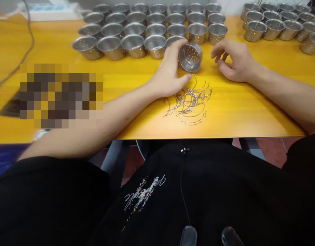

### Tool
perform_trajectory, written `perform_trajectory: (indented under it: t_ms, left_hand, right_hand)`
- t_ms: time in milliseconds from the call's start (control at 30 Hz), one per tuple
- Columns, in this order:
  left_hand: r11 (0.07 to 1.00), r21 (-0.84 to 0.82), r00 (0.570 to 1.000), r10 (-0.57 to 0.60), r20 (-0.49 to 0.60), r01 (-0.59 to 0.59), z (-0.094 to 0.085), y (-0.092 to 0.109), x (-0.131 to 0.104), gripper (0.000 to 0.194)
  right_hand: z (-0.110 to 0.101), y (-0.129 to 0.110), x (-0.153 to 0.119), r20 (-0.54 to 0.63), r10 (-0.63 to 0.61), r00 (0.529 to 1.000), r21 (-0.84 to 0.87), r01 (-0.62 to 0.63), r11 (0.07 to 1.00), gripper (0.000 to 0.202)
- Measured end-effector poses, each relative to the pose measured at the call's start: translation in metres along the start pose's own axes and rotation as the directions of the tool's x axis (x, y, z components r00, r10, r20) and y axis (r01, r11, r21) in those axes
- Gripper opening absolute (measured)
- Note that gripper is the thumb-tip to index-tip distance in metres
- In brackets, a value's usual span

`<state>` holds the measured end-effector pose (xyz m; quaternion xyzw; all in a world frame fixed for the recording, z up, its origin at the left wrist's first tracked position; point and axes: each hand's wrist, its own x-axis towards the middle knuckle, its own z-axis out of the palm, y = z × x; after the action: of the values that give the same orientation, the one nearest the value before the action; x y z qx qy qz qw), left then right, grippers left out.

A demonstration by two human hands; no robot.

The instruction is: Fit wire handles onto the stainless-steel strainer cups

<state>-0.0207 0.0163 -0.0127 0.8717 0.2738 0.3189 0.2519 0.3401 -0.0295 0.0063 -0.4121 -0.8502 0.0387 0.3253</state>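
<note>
A perforated metal cup (190, 57) is tilted with its mouth toward me, at the front right of the rows of cups. My left hand (172, 70) is around its left side, fingers behind the rim and thumb spread out below it. Right of the cup, my right hand (233, 60) hovers with curled fingers apart and nothing visible in them. Below the cup, a loose pile of thin curved wires (190, 100) lies on the yellow table (147, 119), partly beside my left thumb.
Several rows of metal cups (138, 46) stand at the back. Another group of cups, some with wire handles (274, 29), stands at the back right. A cable (31, 37) and a white power strip (53, 12) are at the left, near a blurred-out area.
</note>
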Motion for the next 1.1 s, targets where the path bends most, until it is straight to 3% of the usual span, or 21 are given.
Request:
perform_trajectory:
  t_ms: [133,267,367,467,733,933,1100]
  left_hand:
    - [0.999,0.042,1.000,0.005,-0.021,-0.004,0.000,-0.004,-0.001,0.116]
    - [0.993,0.119,0.999,0.011,0.033,-0.015,0.004,-0.019,0.000,0.108]
    - [0.994,0.107,1.000,0.021,0.017,-0.023,0.006,-0.024,-0.001,0.101]
    - [0.998,0.030,0.998,0.049,-0.029,-0.048,0.006,-0.017,-0.002,0.097]
    - [0.979,0.043,0.980,0.199,-0.028,-0.197,0.001,0.001,-0.002,0.124]
    - [0.988,0.087,0.991,0.130,-0.019,-0.128,0.002,-0.003,-0.003,0.122]
    - [0.991,0.065,0.992,0.120,-0.039,-0.117,0.003,-0.009,-0.001,0.123]
  right_hand:
    - [0.005,0.002,0.002,-0.025,-0.018,1.000,0.029,0.019,0.999,0.079]
    - [0.002,-0.005,0.003,0.010,-0.038,0.999,-0.059,0.038,0.998,0.069]
    - [-0.008,-0.022,0.001,0.126,-0.032,0.992,-0.184,0.055,0.981,0.056]
    - [-0.013,-0.040,-0.001,0.282,-0.050,0.958,-0.239,0.120,0.964,0.053]
    - [-0.009,-0.052,0.003,0.456,-0.166,0.874,-0.121,0.246,0.962,0.054]
    - [-0.005,-0.051,0.004,0.419,-0.058,0.906,-0.056,0.090,0.994,0.034]
    - [-0.008,-0.055,0.009,0.405,0.064,0.912,0.021,-0.079,0.997,0.034]
